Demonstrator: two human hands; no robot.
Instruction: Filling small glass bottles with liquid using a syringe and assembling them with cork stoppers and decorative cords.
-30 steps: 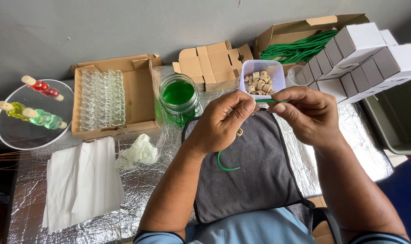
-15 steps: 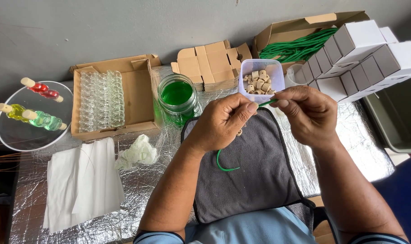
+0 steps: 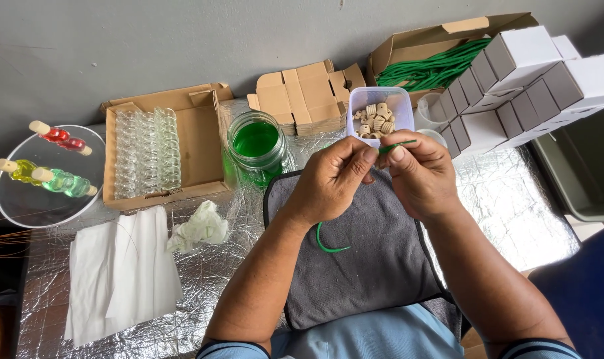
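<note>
Left hand (image 3: 332,179) and right hand (image 3: 418,174) raised together over the grey cloth (image 3: 371,259), fingertips of both pinched on a thin green cord (image 3: 396,145), its short end poking right, its long tail (image 3: 330,242) curling below the left wrist. Tub of small corks (image 3: 376,118) just behind, within easy reach; jar of green liquid (image 3: 256,147) beside it on the foil-covered bench (image 3: 514,206).
</note>
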